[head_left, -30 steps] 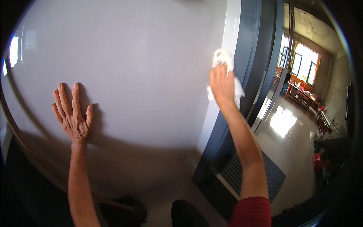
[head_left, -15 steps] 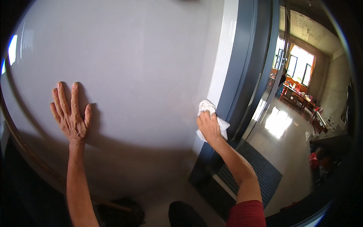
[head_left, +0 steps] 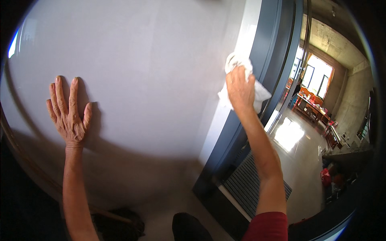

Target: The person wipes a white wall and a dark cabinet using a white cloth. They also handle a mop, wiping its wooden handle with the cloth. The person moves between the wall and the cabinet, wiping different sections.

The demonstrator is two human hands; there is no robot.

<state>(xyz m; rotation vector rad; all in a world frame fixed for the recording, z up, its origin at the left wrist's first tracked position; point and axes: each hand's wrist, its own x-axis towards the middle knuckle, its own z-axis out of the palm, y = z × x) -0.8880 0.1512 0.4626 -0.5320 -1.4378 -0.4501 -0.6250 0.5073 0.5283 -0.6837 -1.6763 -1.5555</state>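
Left hand [head_left: 69,116] lies flat, fingers spread, on the white wall [head_left: 152,72], holding nothing; right hand [head_left: 240,89], at 1 o'clock, clasps a white cloth [head_left: 235,62] against the dark door frame [head_left: 273,48]

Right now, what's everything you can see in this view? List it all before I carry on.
wall panel: one, pale grey-white, fills the left and centre
door frame: one, dark blue-grey, right of the panel
cloth: one, white, pressed at the panel's right edge by the frame
floor mat: one, dark ribbed, below the frame
windows: bright, in the far room at right
left hand: flat on the panel, fingers spread
right hand: raised, gripping the cloth; red sleeve at the upper arm
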